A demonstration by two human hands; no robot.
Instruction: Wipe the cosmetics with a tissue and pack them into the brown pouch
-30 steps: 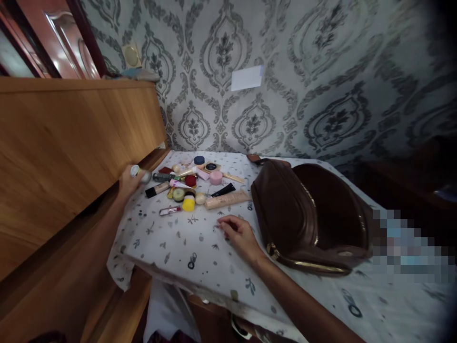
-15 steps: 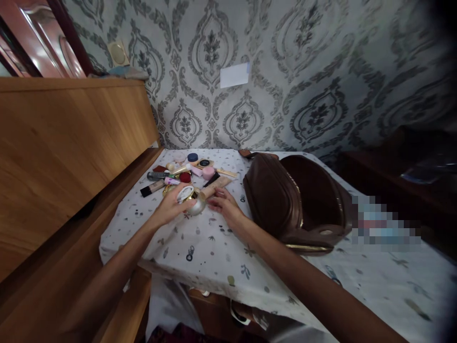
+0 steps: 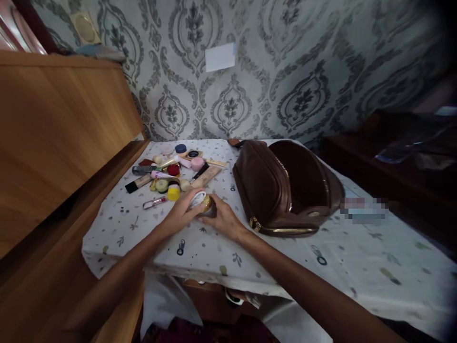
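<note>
Between my two hands is a small cosmetic jar (image 3: 207, 205) with a white top and a shiny gold band. My left hand (image 3: 180, 212) is closed around its white top side. On the other side, the fingers of my right hand (image 3: 225, 219) curl round the jar's body and hide much of it. Just beyond my hands lie a beige tube (image 3: 207, 177) with a black cap and a yellow-based pot (image 3: 173, 192). A lip gloss tube (image 3: 154, 203) rests to the left of them.
More makeup is spread behind, including a pink jar (image 3: 197, 164), a red-topped pot (image 3: 173, 170) and a blue-lidded jar (image 3: 181, 149). A brown leather bag (image 3: 264, 186) stands open at right on the patterned tablecloth (image 3: 143, 243). A wooden panel (image 3: 64, 124) rises at left.
My right hand has closed on the jar, where its fingers were apart beside it. Both hands and the jar have come nearer, away from the makeup pile. The view has shifted.
</note>
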